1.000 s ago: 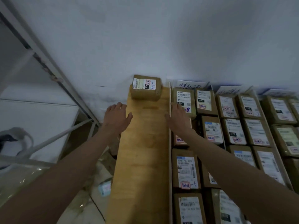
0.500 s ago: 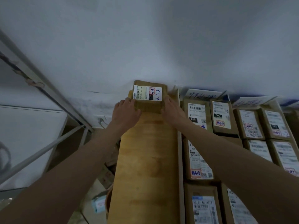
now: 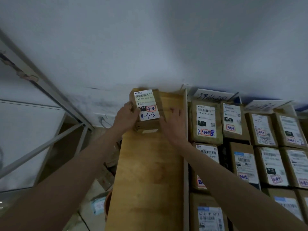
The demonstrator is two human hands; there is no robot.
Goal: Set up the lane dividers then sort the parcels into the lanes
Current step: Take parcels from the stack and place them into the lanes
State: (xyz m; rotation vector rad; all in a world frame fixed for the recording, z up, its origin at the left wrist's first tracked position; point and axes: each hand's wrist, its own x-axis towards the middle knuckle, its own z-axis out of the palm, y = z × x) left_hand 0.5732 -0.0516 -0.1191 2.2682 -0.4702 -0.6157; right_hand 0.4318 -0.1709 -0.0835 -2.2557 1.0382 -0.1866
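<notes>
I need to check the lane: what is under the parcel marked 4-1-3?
The parcel marked 4-1-3 lies on the bare wooden lane board, against the wall. The left hand grips its side; the right hand is beside it. Directly under it is hidden.

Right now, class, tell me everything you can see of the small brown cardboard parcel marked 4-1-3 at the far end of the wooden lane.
The small brown cardboard parcel is a squat box with a white shipping label on top showing a barcode, a black 15H block, a red stamp and handwritten 4-1-3. It sits at the far end of the bare wooden lane, close to the white wall. The left hand grips its left side, thumb on top; the right hand touches its right edge with fingers spread.
</notes>
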